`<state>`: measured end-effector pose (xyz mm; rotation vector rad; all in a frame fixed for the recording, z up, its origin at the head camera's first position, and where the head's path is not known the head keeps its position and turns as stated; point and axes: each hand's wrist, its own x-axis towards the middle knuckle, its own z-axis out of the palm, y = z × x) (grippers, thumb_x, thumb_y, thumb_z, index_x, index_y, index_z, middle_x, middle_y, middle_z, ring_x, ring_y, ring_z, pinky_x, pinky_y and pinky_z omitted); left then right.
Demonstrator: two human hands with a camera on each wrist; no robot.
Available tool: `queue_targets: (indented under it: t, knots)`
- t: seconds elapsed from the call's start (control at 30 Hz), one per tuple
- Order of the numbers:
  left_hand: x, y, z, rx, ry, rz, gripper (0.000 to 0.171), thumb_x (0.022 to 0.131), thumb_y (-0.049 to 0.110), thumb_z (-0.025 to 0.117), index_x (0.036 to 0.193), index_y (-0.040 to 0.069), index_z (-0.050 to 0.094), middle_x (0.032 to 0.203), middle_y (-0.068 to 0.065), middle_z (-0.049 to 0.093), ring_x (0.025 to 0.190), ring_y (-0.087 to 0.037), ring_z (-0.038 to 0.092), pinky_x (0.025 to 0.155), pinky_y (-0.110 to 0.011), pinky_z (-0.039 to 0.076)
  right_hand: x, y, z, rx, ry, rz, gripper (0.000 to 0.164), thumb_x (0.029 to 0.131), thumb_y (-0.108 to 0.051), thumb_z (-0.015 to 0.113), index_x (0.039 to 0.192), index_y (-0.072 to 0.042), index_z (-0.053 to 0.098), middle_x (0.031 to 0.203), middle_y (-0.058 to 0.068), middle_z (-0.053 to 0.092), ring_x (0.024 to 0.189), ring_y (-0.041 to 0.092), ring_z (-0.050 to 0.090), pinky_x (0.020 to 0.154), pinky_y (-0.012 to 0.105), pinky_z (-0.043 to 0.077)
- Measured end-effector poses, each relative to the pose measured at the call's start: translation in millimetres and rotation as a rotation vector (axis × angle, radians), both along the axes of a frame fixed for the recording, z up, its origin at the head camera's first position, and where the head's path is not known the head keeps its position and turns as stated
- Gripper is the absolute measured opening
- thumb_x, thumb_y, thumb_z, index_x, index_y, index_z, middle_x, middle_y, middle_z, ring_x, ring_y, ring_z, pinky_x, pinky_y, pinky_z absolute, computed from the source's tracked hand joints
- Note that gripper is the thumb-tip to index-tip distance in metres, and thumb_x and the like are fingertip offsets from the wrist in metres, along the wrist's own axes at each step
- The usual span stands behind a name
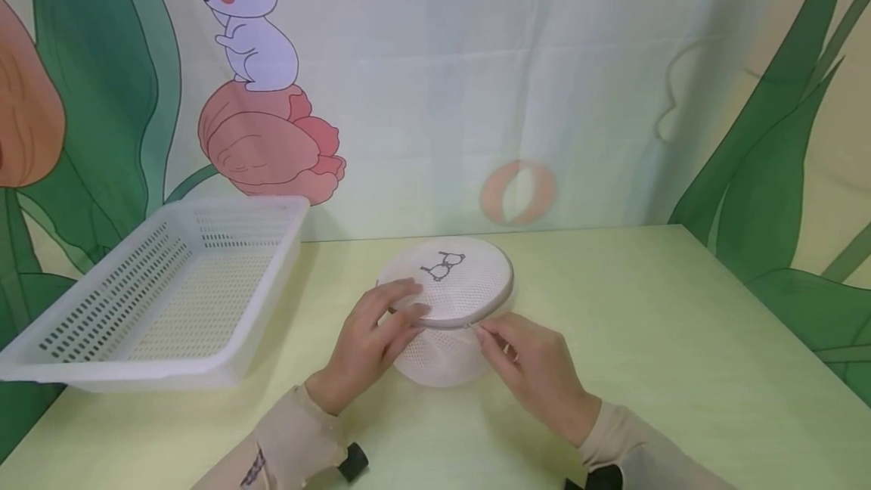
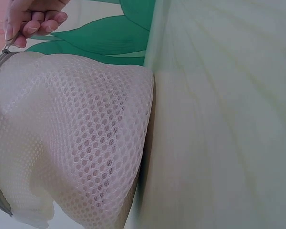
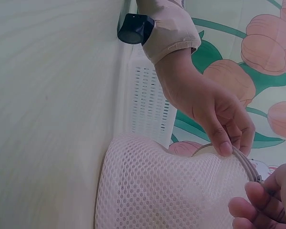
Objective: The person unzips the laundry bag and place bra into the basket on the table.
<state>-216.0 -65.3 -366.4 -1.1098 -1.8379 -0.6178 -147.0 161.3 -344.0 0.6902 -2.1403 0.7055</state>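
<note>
A white mesh laundry bag [image 1: 438,360] stands upright on the table, its round top printed with a small dark drawing. A grey zipper [image 1: 512,286] runs around the rim of the top. My left hand [image 1: 367,335] pinches this rim at the front left; in the right wrist view its thumb [image 3: 222,143] presses the mesh just below the zipper. At the front right of the rim, my right hand [image 1: 537,365] pinches the zipper pull [image 2: 7,46] between thumb and forefinger. The bag's side bulges and folds softly in the left wrist view.
A white plastic basket [image 1: 268,301] with slotted walls stands at the left of the pale green table [image 1: 646,339]. Behind the table hangs a cloth [image 1: 422,97] printed with a rabbit, flowers and leaves. Dark straps with camera parts [image 3: 133,29] sit at the wrists.
</note>
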Motion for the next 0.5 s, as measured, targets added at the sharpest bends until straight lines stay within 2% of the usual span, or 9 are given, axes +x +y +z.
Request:
queue_targets:
  t: [0.17,0.37,0.5]
  knots:
    - [0.2,-0.2,0.8,-0.001,0.004,-0.002,0.028,0.101,0.034,0.046,0.103,0.012,0.063,0.120,-0.012,0.062,0.113,-0.029,0.058,0.096,-0.038,0.048,0.1,-0.3,1.0,0.005,0.003,-0.004,0.008,0.080,-0.001,0.070,0.083,-0.008,0.067,0.069,-0.005,0.060,0.058,-0.001,0.050,0.053,0.007,0.042]
    - [-0.6,-1.0,0.4,0.004,0.008,-0.004,0.027,0.101,0.033,0.046,0.102,0.011,0.063,0.119,-0.012,0.062,0.113,-0.029,0.058,0.097,-0.037,0.048,0.1,0.1,1.8,0.005,-0.005,-0.005,0.005,0.082,-0.002,0.069,0.083,-0.007,0.067,0.070,-0.004,0.062,0.059,-0.001,0.051,0.053,0.007,0.042]
    - [-1.1,-1.2,-0.2,0.009,0.006,-0.008,0.027,0.101,0.033,0.046,0.102,0.011,0.063,0.119,-0.012,0.062,0.113,-0.029,0.058,0.098,-0.036,0.047,-0.4,0.2,1.3,0.004,0.001,-0.004,0.008,0.080,-0.001,0.069,0.083,-0.008,0.067,0.069,-0.004,0.061,0.058,-0.001,0.050,0.053,0.007,0.042]
